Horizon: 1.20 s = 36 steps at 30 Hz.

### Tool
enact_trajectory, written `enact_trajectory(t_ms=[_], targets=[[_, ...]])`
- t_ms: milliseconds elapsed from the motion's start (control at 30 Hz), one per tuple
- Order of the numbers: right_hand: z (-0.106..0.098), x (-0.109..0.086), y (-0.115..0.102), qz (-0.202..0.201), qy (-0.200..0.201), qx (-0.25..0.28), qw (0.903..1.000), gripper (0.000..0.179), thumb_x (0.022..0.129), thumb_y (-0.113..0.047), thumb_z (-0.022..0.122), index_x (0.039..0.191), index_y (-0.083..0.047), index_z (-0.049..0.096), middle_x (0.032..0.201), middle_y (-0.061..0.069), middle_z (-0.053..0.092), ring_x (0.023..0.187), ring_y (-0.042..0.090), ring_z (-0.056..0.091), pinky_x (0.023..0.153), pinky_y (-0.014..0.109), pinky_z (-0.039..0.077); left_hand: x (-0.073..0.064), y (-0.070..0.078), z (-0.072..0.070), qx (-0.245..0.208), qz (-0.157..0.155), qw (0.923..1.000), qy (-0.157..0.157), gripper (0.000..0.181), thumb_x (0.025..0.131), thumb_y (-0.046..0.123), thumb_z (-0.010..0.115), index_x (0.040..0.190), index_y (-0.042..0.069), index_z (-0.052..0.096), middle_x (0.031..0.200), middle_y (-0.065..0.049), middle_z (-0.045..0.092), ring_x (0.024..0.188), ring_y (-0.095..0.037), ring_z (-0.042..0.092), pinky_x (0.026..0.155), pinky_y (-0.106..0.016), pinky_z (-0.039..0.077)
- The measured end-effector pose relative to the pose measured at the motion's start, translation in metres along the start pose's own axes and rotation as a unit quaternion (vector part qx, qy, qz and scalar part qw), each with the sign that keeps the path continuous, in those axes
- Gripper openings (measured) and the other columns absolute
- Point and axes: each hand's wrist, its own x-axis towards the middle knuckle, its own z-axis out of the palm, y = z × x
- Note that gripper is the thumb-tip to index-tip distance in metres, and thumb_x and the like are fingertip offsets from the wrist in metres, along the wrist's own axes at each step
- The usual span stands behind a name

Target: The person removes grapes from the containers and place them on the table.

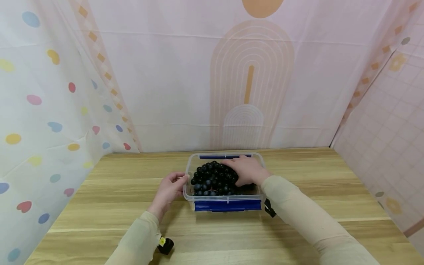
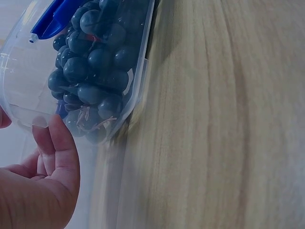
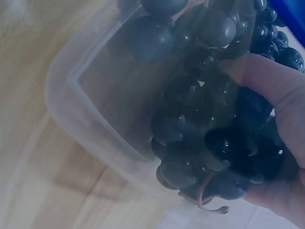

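Long, plain sleeves in pale cream are worn on both arms. In the head view the left sleeve is seen towards seven o'clock, loosely bunched at its cuff; the right sleeve is seen towards four o'clock, creased partway along. At the left cuff's five o'clock side a small black block is shown, marked with a yellow patch; at the right cuff's six o'clock, an angular black piece.

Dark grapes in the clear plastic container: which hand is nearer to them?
Right. The right hand grips the dark grapes; the left hand holds the clear plastic container by its left rim.
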Motion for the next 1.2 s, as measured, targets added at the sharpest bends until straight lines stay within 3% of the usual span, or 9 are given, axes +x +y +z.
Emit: enact_trajectory(t_ms=[367,767,1033,1200], targets=[[0.0011,-0.0041,-0.0013,-0.015,0.021,-0.016,0.9995,0.086,0.077,-0.024,0.085,0.151,-0.027,0.041,0.134,0.005,0.059,0.119,0.035,0.055,0.065,0.039,0.053,0.0002,-0.0009,0.0002,0.005,0.0,1.0,0.005,0.036,0.099,0.017,0.06,0.125,-0.007,0.056,0.094,-0.007,0.058,0.074,-0.014,0.058,0.064,-0.027,0.053],[0.006,-0.0055,-0.0023,-0.022,0.07,-0.073,0.9946,0.083,0.076,-0.025,0.086,0.148,-0.031,0.044,0.127,0.003,0.063,0.112,0.032,0.059,0.069,0.04,0.054,0.0006,0.0001,0.0001,0.005,-0.002,1.0,0.003,0.037,0.1,0.019,0.06,0.126,-0.007,0.056,0.095,-0.008,0.058,0.074,-0.013,0.057,0.065,-0.027,0.052],[0.0063,-0.0082,-0.0041,-0.029,0.101,-0.106,0.9888,0.081,0.075,-0.028,0.086,0.146,-0.031,0.046,0.12,0.002,0.065,0.107,0.031,0.06,0.06,0.039,0.053,-0.0001,0.001,0.0,0.002,-0.006,1.0,0.0,0.039,0.099,0.021,0.061,0.127,-0.006,0.055,0.099,-0.01,0.058,0.075,-0.013,0.057,0.066,-0.028,0.052],[0.0068,-0.0083,-0.0037,-0.027,0.109,-0.116,0.987,0.079,0.076,-0.029,0.086,0.144,-0.029,0.048,0.12,0.002,0.065,0.11,0.03,0.059,0.063,0.04,0.054,0.0007,0.0011,0.0,0.003,-0.007,1.0,-0.002,0.039,0.1,0.022,0.061,0.128,-0.006,0.055,0.1,-0.011,0.058,0.075,-0.013,0.056,0.066,-0.028,0.052]])
